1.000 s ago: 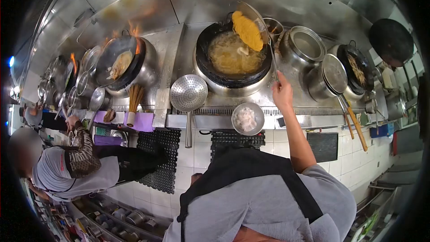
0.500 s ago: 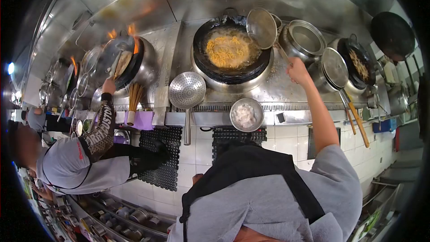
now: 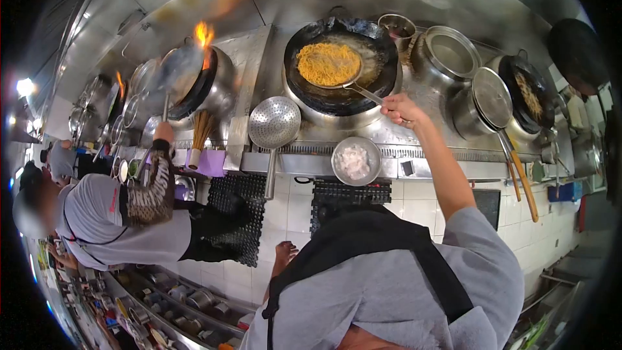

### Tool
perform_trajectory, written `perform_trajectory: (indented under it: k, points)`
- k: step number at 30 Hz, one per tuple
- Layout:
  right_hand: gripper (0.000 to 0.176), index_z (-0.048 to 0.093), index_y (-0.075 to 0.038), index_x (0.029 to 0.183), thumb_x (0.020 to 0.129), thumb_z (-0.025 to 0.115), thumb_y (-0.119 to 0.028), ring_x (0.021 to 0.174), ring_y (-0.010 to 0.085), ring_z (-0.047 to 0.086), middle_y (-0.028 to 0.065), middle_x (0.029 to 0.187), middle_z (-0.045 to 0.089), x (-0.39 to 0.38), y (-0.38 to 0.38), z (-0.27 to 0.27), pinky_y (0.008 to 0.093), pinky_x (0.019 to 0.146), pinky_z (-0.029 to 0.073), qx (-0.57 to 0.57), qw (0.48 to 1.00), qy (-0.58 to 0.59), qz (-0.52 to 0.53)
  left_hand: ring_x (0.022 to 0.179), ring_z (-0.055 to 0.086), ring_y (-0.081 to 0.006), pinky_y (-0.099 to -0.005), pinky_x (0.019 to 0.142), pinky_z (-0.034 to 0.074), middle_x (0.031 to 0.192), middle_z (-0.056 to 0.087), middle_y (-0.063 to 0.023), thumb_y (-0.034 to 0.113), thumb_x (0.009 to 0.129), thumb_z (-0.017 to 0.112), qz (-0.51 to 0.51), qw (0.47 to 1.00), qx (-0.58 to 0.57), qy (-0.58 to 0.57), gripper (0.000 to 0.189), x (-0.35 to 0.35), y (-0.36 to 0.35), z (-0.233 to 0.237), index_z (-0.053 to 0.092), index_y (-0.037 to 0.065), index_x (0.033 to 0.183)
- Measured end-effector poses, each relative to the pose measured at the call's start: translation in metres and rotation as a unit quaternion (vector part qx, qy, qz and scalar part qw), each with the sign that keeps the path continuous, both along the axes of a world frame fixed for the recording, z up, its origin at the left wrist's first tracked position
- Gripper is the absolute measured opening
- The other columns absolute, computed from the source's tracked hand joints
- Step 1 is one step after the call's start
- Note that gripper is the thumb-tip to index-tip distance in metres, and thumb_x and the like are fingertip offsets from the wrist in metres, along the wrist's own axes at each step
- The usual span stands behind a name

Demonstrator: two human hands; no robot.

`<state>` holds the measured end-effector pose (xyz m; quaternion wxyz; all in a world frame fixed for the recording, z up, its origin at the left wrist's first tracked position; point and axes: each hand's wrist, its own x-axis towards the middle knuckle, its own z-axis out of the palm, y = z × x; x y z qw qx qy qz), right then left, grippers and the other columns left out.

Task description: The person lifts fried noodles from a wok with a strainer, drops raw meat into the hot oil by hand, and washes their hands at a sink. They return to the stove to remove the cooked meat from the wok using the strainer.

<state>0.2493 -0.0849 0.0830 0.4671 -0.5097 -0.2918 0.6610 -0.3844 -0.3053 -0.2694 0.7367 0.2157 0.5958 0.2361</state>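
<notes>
My right hand (image 3: 402, 110) is closed around the handle of a wire-mesh strainer (image 3: 356, 84). The strainer lies low in a large black wok (image 3: 387, 87), loaded with yellow noodles (image 3: 329, 63). Bubbling oil (image 3: 370, 58) shows beside the noodles. Down at my side, away from the stove, my left hand (image 3: 285, 254) has its fingers curled, with nothing visible in them. Between my body and the wok, a metal bowl (image 3: 377, 172) of pale, whitish pieces (image 3: 355, 161) sits on the stove's front edge. A perforated ladle (image 3: 275, 123) rests left of it.
On the left, a co-worker (image 3: 126, 220) holds a pan (image 3: 183, 65) over a flaming burner. A bamboo brush (image 3: 202, 131) stands between us. Right of my wok are a metal pot (image 3: 433, 68), strainers (image 3: 492, 97) with long handles, and another wok (image 3: 546, 120).
My right hand has brought the strainer down from the wok's right side into it, and the noodles now sit gathered in the mesh. My left hand has come further into view.
</notes>
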Motion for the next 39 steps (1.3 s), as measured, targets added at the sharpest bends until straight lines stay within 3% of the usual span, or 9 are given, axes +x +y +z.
perform_trajectory:
  k: [1,12,16,22,24,27,34,37,39]
  points:
    - [0.013,0.054,0.000,0.082,0.094,0.054,-0.005,0.040,0.0030,0.040,0.0019,0.065,0.053,-0.004,-0.010,0.007,0.0199,0.032,0.030,0.006,1.000,-0.006,0.002,0.068,0.067,-0.0258,-0.0334,0.052,0.048,0.081,0.062,-0.0108,0.013,0.094,0.051,-0.075,0.979,0.067,0.180,0.014,0.019,0.002,0.054,0.055,0.008,0.107]
    - [0.008,0.054,0.003,0.095,0.094,0.052,-0.004,0.042,0.0031,0.039,0.0028,0.069,0.055,0.081,-0.113,0.034,0.0212,0.033,0.030,0.096,0.992,0.052,-0.070,0.076,0.070,-0.0275,-0.0359,0.057,0.052,0.087,0.067,-0.0123,0.012,0.092,0.053,0.153,0.983,0.009,0.105,0.017,0.111,-0.141,0.077,0.059,0.006,0.107]
    - [0.013,0.054,0.003,0.105,0.096,0.051,-0.006,0.041,0.0019,0.036,0.0016,0.070,0.054,0.130,-0.200,0.049,0.0194,0.033,0.030,0.137,0.978,0.025,-0.155,0.079,0.069,-0.0275,-0.0371,0.057,0.052,0.086,0.067,-0.0121,0.012,0.091,0.054,-0.285,0.902,0.151,0.287,0.015,0.136,-0.198,0.005,0.060,0.006,0.103]
    - [0.058,0.035,0.000,0.144,0.091,0.055,-0.009,0.042,0.0035,0.038,-0.0002,0.067,0.053,0.200,-0.336,-0.031,0.0200,0.034,0.029,0.048,0.914,-0.171,-0.364,0.085,0.069,-0.0277,-0.0388,0.057,0.052,0.085,0.067,-0.0118,0.012,0.089,0.056,-0.471,0.748,0.334,0.328,0.011,0.175,-0.259,-0.006,0.062,0.005,0.096]
    - [0.035,0.049,-0.002,0.130,0.097,0.053,-0.013,0.040,0.0032,0.038,-0.0026,0.065,0.051,0.225,-0.366,-0.049,0.0195,0.031,0.028,0.105,0.925,-0.150,-0.334,0.067,0.067,-0.0252,-0.0371,0.048,0.049,0.074,0.064,-0.0105,0.016,0.087,0.053,-0.243,0.920,0.164,0.259,0.015,0.178,-0.272,-0.044,0.062,0.003,0.086]
    - [0.012,0.051,-0.002,0.102,0.098,0.054,-0.013,0.044,0.0052,0.040,0.0021,0.068,0.052,0.246,-0.390,-0.054,0.0215,0.034,0.031,0.125,0.937,-0.114,-0.305,0.065,0.067,-0.0195,-0.0327,0.052,0.052,0.080,0.066,-0.0095,0.021,0.092,0.054,-0.012,0.974,0.062,0.216,0.022,0.241,-0.248,-0.006,0.063,0.003,0.099]
    - [0.042,0.055,-0.003,0.111,0.096,0.058,-0.042,0.061,0.0140,0.060,0.0130,0.091,0.068,0.265,-0.414,-0.037,0.0262,0.051,0.050,0.056,0.944,0.112,-0.304,0.067,0.069,-0.0204,-0.0281,0.047,0.047,0.084,0.067,-0.0095,0.016,0.088,0.055,-0.026,0.977,0.081,0.196,0.026,0.356,-0.306,0.062,0.062,0.003,0.109]
    - [0.070,0.050,-0.001,0.131,0.096,0.040,-0.061,0.084,0.0271,0.067,0.0161,0.097,0.069,0.240,-0.483,-0.037,0.0445,0.079,0.055,0.100,0.932,0.326,-0.121,0.062,0.067,-0.0216,-0.0314,0.046,0.050,0.074,0.066,-0.0112,0.008,0.081,0.059,-0.031,0.976,0.056,0.207,0.019,0.369,-0.387,0.018,0.064,0.000,0.097]
    - [0.059,0.053,0.003,0.126,0.098,0.044,-0.048,0.078,0.0264,0.068,0.0172,0.096,0.069,0.250,-0.543,-0.061,0.0411,0.074,0.057,-0.014,0.964,0.264,0.034,0.062,0.067,-0.0214,-0.0313,0.047,0.050,0.075,0.066,-0.0113,0.008,0.081,0.058,-0.144,0.963,0.047,0.225,0.018,0.389,-0.417,0.010,0.064,0.000,0.096]
